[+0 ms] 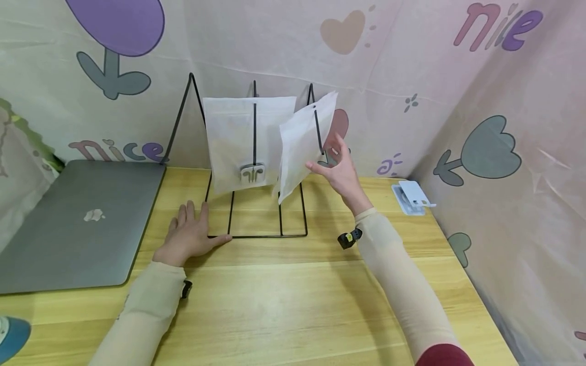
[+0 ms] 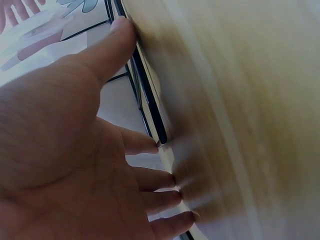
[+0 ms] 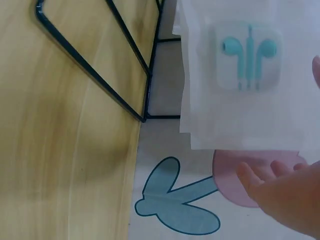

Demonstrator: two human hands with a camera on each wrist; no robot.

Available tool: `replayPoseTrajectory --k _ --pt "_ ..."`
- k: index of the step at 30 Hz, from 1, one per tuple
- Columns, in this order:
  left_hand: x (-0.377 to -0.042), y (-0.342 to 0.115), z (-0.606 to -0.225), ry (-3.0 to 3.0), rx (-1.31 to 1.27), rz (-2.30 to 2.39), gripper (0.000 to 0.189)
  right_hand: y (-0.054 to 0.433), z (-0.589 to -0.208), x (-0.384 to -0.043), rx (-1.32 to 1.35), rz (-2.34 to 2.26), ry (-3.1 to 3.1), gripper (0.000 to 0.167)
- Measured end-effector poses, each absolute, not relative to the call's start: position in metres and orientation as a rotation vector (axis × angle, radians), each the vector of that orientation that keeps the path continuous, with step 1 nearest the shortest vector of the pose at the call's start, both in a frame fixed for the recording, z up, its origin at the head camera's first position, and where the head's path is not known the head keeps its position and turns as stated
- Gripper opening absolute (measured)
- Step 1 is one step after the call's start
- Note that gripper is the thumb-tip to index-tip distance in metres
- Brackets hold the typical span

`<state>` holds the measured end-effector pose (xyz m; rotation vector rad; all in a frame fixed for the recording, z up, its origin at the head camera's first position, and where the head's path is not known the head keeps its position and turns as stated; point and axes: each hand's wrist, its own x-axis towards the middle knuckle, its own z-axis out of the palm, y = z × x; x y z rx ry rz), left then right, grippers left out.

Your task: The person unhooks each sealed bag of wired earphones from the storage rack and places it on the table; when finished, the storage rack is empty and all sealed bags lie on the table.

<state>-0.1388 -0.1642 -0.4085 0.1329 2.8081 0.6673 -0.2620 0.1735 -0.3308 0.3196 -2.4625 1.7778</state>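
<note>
A black wire rack (image 1: 256,236) stands on the table with two white pouches on its hooks. On the middle hook, the left pouch (image 1: 229,137) faces forward, and a small square case with earphones (image 1: 253,174) shows low on it. The right pouch (image 1: 297,145) hangs turned and tilted on the right hook. In the right wrist view, earphones (image 3: 250,57) show through a pouch (image 3: 215,120). My left hand (image 1: 187,236) rests at the rack's front left corner, thumb along the base bar, fingers extended. My right hand (image 1: 343,175) is beside the right pouch, thumb and fingers spread apart.
A closed grey laptop (image 1: 91,223) lies left of the rack. At the table's back right is a small white and pale blue item (image 1: 411,197). A blue round object (image 1: 16,338) shows at the lower left. Printed cloth (image 1: 284,46) hangs behind the rack.
</note>
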Motion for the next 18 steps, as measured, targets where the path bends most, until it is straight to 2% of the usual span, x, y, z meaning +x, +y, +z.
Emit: replayPoseTrajectory --k 5,8,10,15,18 --pt "-0.1389 -0.1644 -0.4091 2.804 0.125 0.664 0.11 0.1728 -0.3297 -0.268 0.309 1.897 -2.417 0.113" --pt "-0.1386 -0.1646 -0.4091 2.798 0.119 0.674 0.11 0.1711 -0.3306 -0.2694 0.286 1.939 -2.352 0.104" --pt "-0.139 -0.1649 -0.4091 2.795 0.12 0.682 0.111 0.1705 -0.3314 -0.2688 0.256 1.935 -2.293 0.089" --pt "-0.1387 -0.1647 -0.4083 2.792 0.125 0.689 0.11 0.1744 -0.3337 -0.2657 0.181 1.93 -2.128 0.036" --pt "-0.1384 -0.1643 -0.4079 2.791 0.125 0.685 0.109 0.1792 -0.3348 -0.2643 0.207 1.981 -2.067 0.022"
